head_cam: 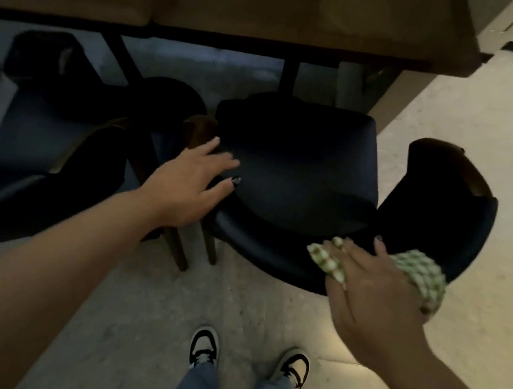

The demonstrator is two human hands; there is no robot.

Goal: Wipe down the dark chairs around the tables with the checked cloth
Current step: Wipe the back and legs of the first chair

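Head view, right hand (372, 290) fingers straight, pressing checked cloth (415, 276) beneath them onto dark chair (299, 173), left hand (192, 184) splayed.

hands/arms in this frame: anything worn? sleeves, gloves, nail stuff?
Both forearms are bare, with no sleeves, gloves, watch or rings visible. The left hand has a dark patterned thumbnail and a pale nail on one finger. The right hand shows one dark nail. Other nails are too blurred to tell.

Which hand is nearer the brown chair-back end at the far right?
Right. The right hand presses the cloth on the chair rim just below that end; the left hand rests across the seat at its left edge.
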